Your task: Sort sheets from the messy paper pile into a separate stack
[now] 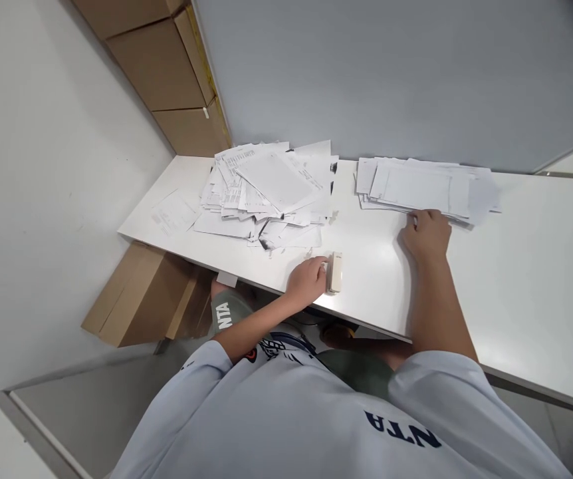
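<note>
My left hand (pixel 307 282) is at the front edge of the white table, its fingers curled against the left side of a small cream block-shaped object (pixel 336 273). What kind of object it is, I cannot make out. My right hand (pixel 429 234) is closed at the front edge of a stack of white papers (pixel 416 186), fingertips at the sheets. How many sheets it pinches is hidden. Left of the stack spreads a larger, messy heap of printed papers (pixel 276 183), some with dark patches. A single printed sheet (pixel 173 211) lies at the table's left end.
The white table (pixel 540 266) runs along a grey partition (pixel 391 80). Cardboard boxes (pixel 157 63) are stacked behind its left end. An opened cardboard box (pixel 134 293) stands below the left front edge. A white wall (pixel 32 166) rises on the left.
</note>
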Demonstrator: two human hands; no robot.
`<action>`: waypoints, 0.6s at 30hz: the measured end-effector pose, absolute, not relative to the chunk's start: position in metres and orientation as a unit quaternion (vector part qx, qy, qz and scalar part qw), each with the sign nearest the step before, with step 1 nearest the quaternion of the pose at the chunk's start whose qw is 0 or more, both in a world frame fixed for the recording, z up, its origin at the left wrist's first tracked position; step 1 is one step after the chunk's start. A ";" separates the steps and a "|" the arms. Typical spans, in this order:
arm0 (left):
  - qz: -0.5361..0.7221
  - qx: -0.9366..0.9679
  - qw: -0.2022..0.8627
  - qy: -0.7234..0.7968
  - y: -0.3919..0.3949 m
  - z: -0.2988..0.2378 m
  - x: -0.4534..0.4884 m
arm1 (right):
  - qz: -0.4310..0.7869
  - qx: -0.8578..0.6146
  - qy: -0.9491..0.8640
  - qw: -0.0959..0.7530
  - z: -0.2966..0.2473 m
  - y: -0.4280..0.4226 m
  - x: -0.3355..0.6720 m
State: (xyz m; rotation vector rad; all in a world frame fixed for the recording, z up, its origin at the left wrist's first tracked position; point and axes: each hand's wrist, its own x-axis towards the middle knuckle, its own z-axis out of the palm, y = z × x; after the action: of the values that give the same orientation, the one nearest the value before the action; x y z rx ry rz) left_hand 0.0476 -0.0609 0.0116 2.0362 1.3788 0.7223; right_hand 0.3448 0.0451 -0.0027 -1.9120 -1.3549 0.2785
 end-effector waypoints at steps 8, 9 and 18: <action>0.227 0.804 0.077 0.544 0.062 0.048 -0.004 | 0.083 -0.720 -0.543 0.424 -0.018 0.040 0.354; 0.200 0.803 0.044 0.560 0.080 0.050 -0.012 | 0.075 -0.718 -0.543 0.428 -0.020 0.040 0.354; 0.123 0.843 -0.050 0.521 0.088 0.031 -0.022 | 0.047 -0.721 -0.566 0.397 -0.033 0.044 0.360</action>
State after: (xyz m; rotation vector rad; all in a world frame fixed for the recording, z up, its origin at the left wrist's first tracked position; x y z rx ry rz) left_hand -0.0223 0.0878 0.0308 2.7364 1.6912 0.4002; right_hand 0.3599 0.0444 -0.0334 -1.8265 -1.4349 0.1199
